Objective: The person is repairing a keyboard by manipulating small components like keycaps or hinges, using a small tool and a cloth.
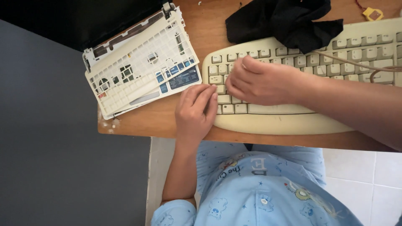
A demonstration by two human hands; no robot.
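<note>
Item: cream plastic desktop keyboard (293,121), 3 o'clock on wooden worktop (138,123) | Left hand (194,111): flat, released, steadying its 9 o'clock end | Right hand (259,81): clenched, pinching a keycap, apparently | Handling: light, rigid; keycaps brittle, grip shell edges.

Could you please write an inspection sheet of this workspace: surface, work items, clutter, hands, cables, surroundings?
Surface: wooden desk, small white crumbs near its left edge.
Work items: cream keyboard; white laptop shell with its keys removed, lying to its left.
Clutter: black cloth over the keyboard's top edge; small yellow object.
Hands: left hand rests at the keyboard's left corner; right hand, fingers curled on the keys.
Cables: tan cable across the keys.
Surroundings: grey floor, white tiles.
</note>
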